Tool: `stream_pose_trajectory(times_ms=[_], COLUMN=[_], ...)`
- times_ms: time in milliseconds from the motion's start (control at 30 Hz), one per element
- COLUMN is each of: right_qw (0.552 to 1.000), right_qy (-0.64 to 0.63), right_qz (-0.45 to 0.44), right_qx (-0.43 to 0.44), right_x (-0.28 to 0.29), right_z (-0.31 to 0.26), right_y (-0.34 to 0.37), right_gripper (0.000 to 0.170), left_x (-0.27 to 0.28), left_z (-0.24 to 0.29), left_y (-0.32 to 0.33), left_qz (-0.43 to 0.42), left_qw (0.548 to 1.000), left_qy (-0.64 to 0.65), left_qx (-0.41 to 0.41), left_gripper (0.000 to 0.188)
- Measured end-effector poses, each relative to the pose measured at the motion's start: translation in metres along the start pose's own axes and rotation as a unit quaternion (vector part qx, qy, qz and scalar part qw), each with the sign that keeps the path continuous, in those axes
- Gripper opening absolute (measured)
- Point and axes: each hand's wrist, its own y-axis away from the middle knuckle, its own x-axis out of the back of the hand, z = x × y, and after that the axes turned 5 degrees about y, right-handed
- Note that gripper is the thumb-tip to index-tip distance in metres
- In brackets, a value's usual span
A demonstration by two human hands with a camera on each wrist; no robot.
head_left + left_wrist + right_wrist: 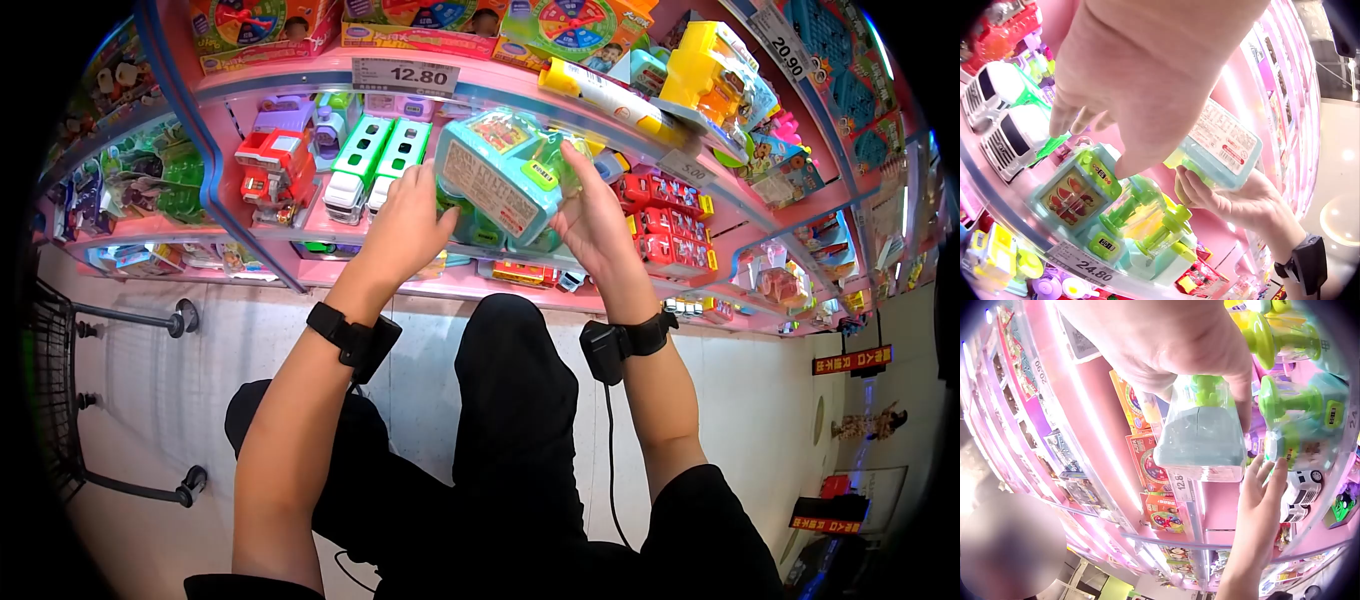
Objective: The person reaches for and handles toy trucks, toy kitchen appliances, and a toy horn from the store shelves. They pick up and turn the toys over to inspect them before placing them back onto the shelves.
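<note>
Right hand [600, 225] has the teal toy [495, 190] pinched between thumb and fingers, in front of the pink shelf [999, 199]. Left hand [405, 230]: fingers loosely spread near a similar toy [1072, 200], can't tell if touching. Looks like a holding step imo; shifting it calls for a snug pinch.

A toy truck [275, 170] stands toward the left of a shelf [310, 238], with two toy buses [1010, 134] side by side to its right and toy sets [1075, 197] next to them. In front, another toy set [500, 180] is in the right hand [600, 225]. Packaged toys [670, 240] sit farther right. Boxes [420, 25] line the shelf above. A cart [55, 375] stands on the floor [250, 345], far left.
</note>
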Motion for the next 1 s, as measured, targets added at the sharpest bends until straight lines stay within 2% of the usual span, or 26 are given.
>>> stream_pose_trajectory(times_ms=[100,200,300,400,433,500,533,567,633,700,767,867,1000], right_qw=[1.0,0.999,0.999,0.998,0.998,0.998,0.997,0.996,0.985,0.981,0.976,0.963,0.939], right_qy=[0.01,0.025,0.035,0.048,0.048,0.04,0.061,0.082,0.157,0.18,0.197,0.228,0.28], right_qz=[-0.013,-0.017,-0.01,0.032,0.017,-0.002,-0.027,-0.016,0.064,0.019,0.026,0.088,0.15], right_qx=[-0.02,-0.01,-0.034,-0.035,-0.039,-0.044,-0.03,-0.021,0.023,0.064,0.093,0.118,0.135], right_x=[-0.001,-0.016,-0.008,-0.013,-0.009,0.008,0.015,0.025,0.05,0.072,0.089,0.115,0.148], right_z=[-0.007,-0.011,-0.01,-0.01,-0.01,-0.011,-0.011,-0.011,-0.009,-0.014,-0.025,-0.039,-0.037], right_y=[-0.015,-0.01,-0.026,-0.013,-0.009,0.002,0.012,0.022,0.041,0.059,0.079,0.103,0.113], right_gripper=[0.035,0.035,0.037,0.041,0.041,0.042,0.042,0.041,0.041,0.044,0.051,0.058,0.056], left_x=[-0.005,-0.008,-0.009,-0.005,-0.005,-0.003,-0.001,0.0,-0.002,-0.002,-0.004,-0.005,-0.012], left_z=[-0.007,-0.007,-0.006,-0.002,-0.003,-0.006,-0.006,-0.006,-0.01,-0.011,-0.012,-0.007,-0.001], left_y=[0.002,0.003,0.004,0.005,0.005,0.004,0.005,0.004,0.003,0.004,0.003,0.002,-0.002], left_qz=[0.019,0.023,-0.023,-0.022,-0.03,-0.021,-0.01,-0.001,-0.001,-0.002,0.014,0.004,0.015], left_qw=[0.998,0.997,0.999,1.0,0.999,1.0,1.0,1.0,1.0,1.0,0.999,0.999,0.997], left_qy=[0.015,0.003,-0.005,-0.006,-0.011,-0.011,-0.011,-0.011,-0.024,-0.023,-0.024,-0.01,-0.033], left_qx=[-0.053,-0.073,-0.035,-0.021,-0.017,-0.014,-0.014,-0.016,-0.014,-0.015,-0.035,-0.046,-0.07], left_gripper=[0.047,0.044,0.043,0.04,0.039,0.048,0.051,0.054,0.062,0.063,0.063,0.061,0.063])
